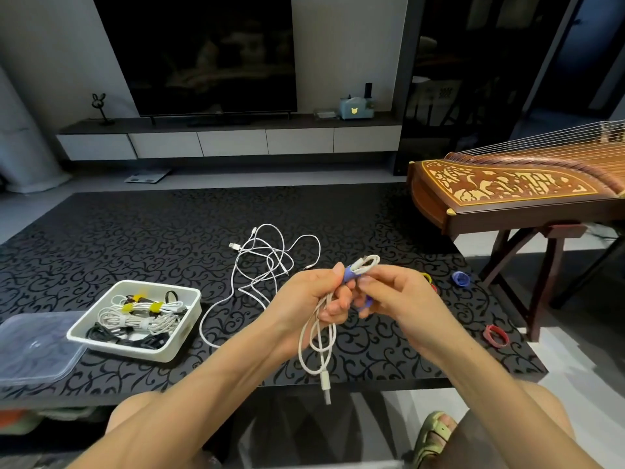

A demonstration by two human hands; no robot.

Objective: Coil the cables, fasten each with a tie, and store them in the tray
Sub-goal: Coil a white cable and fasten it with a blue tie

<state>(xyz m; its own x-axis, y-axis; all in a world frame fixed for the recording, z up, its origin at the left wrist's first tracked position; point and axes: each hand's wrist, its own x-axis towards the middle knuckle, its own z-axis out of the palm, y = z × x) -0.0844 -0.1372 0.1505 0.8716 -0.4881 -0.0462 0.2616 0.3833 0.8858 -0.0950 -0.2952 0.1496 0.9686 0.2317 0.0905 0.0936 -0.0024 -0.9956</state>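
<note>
My left hand (313, 296) grips a folded white cable (318, 343) above the table's front edge; its loops and USB plug hang down below the fist. A blue tie (349, 275) wraps the bundle near its top, and my right hand (394, 292) pinches that tie. Loose white cables (267, 262) lie tangled on the black patterned table, behind my hands. At the left stands the white tray (189, 328), holding several coiled cables, some bound with yellow ties.
A clear plastic lid (33, 346) lies left of the tray. Spare ties rest at the table's right: blue (460, 278), red (495, 336), and a yellow one (426, 276) behind my right hand. A wooden zither on a stand (514, 191) sits at the right.
</note>
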